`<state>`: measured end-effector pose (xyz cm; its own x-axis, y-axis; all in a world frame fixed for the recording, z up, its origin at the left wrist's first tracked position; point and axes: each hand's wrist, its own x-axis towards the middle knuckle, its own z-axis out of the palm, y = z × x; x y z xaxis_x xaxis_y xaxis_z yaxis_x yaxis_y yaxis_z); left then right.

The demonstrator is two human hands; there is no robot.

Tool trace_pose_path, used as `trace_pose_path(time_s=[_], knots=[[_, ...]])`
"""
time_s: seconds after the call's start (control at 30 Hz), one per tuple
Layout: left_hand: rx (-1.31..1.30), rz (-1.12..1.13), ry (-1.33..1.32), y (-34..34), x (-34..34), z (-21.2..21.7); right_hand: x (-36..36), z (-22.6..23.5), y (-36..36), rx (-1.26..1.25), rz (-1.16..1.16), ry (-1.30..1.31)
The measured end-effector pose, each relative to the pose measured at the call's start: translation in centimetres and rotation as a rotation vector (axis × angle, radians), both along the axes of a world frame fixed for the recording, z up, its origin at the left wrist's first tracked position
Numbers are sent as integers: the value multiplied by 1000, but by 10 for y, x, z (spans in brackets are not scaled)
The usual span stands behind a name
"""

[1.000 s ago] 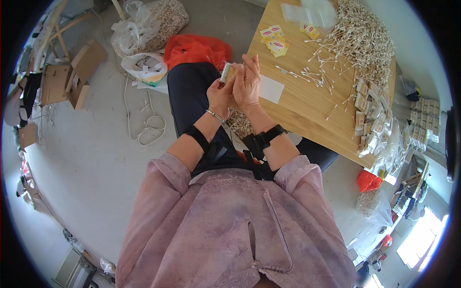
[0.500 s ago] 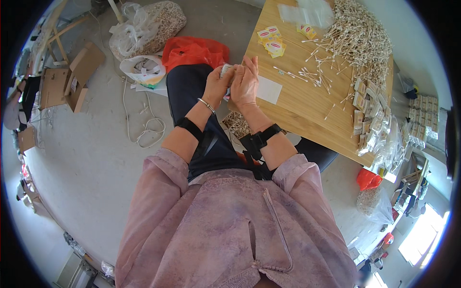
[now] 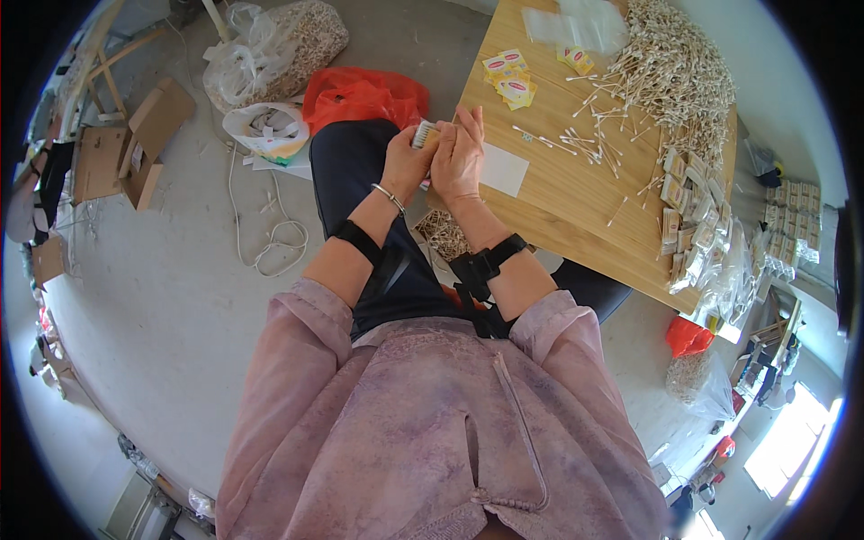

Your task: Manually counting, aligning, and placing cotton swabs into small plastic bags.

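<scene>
A small, compact bundle of white-tipped cotton swabs (image 3: 425, 136) is held by the left hand (image 3: 408, 162), whose fingers are closed around it, with the white tips left exposed at the top. The bundle is raised above the dark-trousered knee, just off the left edge of the light-brown wooden table (image 3: 558, 216). The right hand (image 3: 457, 160) is placed close against the left hand, its fingers partly extended upward; whether the bundle is also gripped by it cannot be told, since the contact is hidden.

On the table, a blank white rectangular sheet (image 3: 505, 171) is seen just beside the right hand. Farther up, yellow-and-white printed cards (image 3: 511, 79) are laid in an overlapping group, and translucent plastic sleeves (image 3: 576, 29) are spread near the far edge. A large heap of loose wooden-stemmed swabs (image 3: 684, 72) is piled at the far right, with single swabs scattered toward the middle. Below the heap, clear-wrapped packs of swabs (image 3: 688, 216) are clustered along the right edge.

On the grey floor, a crumpled red plastic bag (image 3: 364, 97) is seen beyond the knee, beside a white plastic bag (image 3: 265, 133) and a clear plastic bag filled with swabs (image 3: 310, 49).
</scene>
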<state>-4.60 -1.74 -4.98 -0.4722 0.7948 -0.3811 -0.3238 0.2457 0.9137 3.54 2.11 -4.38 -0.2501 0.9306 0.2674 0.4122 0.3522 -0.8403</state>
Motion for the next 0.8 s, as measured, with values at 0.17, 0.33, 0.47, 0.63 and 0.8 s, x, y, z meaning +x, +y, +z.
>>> trace_pose_path(time_s=[0.17,0.33,0.47,0.63,0.8], knots=[[52,118,71,-6,-3,5,-2,1,0,-22,13,-27],[-13,-4,-128,-12,-3,10,2,4,1,-57,49,-75],[-37,-38,-101,-9,-5,8,1,4,0,-67,38,-33],[92,-297,210,4,-20,9,-1,2,-1,-23,43,6],[-8,-473,77,9,-34,4,2,3,0,-24,32,3]])
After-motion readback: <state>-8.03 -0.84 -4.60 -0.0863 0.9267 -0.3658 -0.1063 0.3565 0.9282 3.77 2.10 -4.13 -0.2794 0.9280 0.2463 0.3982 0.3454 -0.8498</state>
